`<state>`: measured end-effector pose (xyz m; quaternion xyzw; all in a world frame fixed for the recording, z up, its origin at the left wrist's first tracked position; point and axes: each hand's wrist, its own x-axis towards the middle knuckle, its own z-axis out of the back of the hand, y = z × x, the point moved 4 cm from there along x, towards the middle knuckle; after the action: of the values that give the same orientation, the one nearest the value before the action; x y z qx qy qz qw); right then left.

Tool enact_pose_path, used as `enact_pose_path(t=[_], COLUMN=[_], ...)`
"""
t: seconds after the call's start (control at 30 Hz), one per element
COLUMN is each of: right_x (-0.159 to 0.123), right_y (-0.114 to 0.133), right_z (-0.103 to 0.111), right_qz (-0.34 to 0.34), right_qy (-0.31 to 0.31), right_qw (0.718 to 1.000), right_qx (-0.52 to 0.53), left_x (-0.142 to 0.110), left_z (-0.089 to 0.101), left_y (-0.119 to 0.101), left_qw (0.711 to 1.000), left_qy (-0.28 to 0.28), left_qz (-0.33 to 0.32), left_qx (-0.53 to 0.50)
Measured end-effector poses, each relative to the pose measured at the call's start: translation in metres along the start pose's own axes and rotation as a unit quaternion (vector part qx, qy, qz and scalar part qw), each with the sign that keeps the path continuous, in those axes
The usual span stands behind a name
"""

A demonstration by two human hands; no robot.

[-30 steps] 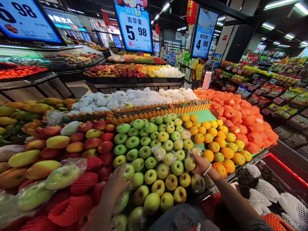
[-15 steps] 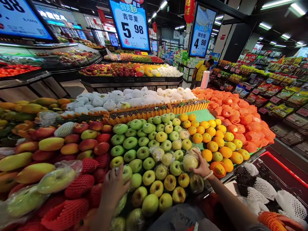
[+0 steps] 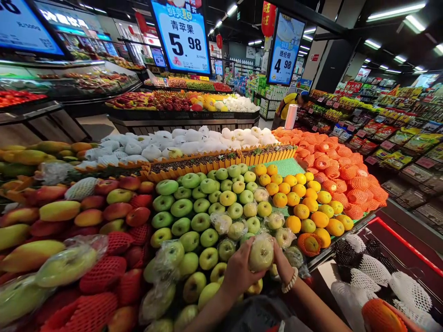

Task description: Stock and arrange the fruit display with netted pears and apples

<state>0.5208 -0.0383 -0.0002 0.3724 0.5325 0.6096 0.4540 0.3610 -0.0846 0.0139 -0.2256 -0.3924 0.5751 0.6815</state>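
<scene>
A pale green apple in clear plastic wrap [image 3: 261,252] is held up between my two hands, above the front of the apple display. My left hand [image 3: 240,267] curls round its left side, and my right hand [image 3: 282,263], with a beaded bracelet at the wrist, grips its right side. Loose green apples [image 3: 200,222] spread out beyond and left of my hands. Several other wrapped apples [image 3: 275,220] lie just behind the held one. More wrapped green apples [image 3: 173,252] sit at the left of the pile.
Oranges [image 3: 302,211] lie right of the apples, and mangoes [image 3: 114,211] lie left. A bin with foam net sleeves [image 3: 374,267] stands at the lower right. White-wrapped fruit [image 3: 194,136] lines the back behind an orange divider [image 3: 221,159]. A person in yellow [image 3: 286,106] stands farther off.
My left hand has moved right from the left-side apples to the wrapped apple. My right hand has drawn that apple nearer and left, and both hands now hold it. The view has shifted slightly.
</scene>
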Motion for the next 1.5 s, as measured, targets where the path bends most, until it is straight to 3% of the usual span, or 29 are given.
enact_pose_path(t=[0.17,0.27,0.4,0.5,0.63,0.73,0.87,0.97,1.07,1.17,1.27,1.4,1.5], right_x=[-0.013,0.001,0.045,0.072,0.084,0.086,0.085,0.081,0.079,0.080,0.083,0.079,0.064], right_y=[0.017,0.010,-0.006,-0.020,-0.041,-0.049,-0.044,-0.029,-0.005,0.023,0.039,0.032,0.013], right_z=[0.008,0.017,0.038,0.037,0.022,0.017,0.018,0.015,-0.004,-0.044,-0.098,-0.160,-0.184], right_qz=[0.105,0.104,0.052,0.051,0.066,0.076,0.090,0.068,0.062,0.079,0.086,0.091,0.086], right_qy=[0.064,0.058,0.046,0.153,0.265,0.267,0.216,0.181,0.162,0.141,0.134,0.116,0.104], right_qw=[0.979,0.965,0.923,0.858,0.771,0.748,0.722,0.714,0.724,0.763,0.792,0.833,0.856], right_qx=[-0.161,-0.235,-0.378,-0.488,-0.576,-0.603,-0.651,-0.673,-0.668,-0.626,-0.589,-0.533,-0.498], left_x=[-0.004,-0.005,-0.012,-0.031,-0.072,-0.102,-0.133,-0.152,-0.169,-0.183,-0.190,-0.198,-0.204], left_z=[-0.004,-0.005,0.023,0.054,0.088,0.106,0.125,0.138,0.153,0.170,0.190,0.223,0.245], left_y=[0.007,0.001,-0.001,0.013,0.039,0.053,0.061,0.070,0.082,0.094,0.101,0.107,0.117], left_qw=[0.996,0.993,0.994,0.984,0.960,0.943,0.921,0.917,0.911,0.904,0.907,0.912,0.916], left_qy=[0.065,0.086,-0.020,-0.098,-0.171,-0.208,-0.253,-0.260,-0.262,-0.270,-0.262,-0.252,-0.241], left_qz=[-0.013,-0.044,-0.056,-0.028,0.017,0.047,0.065,0.080,0.090,0.087,0.094,0.091,0.088], left_qx=[0.060,0.069,0.094,0.149,0.223,0.255,0.289,0.292,0.304,0.321,0.316,0.311,0.308])
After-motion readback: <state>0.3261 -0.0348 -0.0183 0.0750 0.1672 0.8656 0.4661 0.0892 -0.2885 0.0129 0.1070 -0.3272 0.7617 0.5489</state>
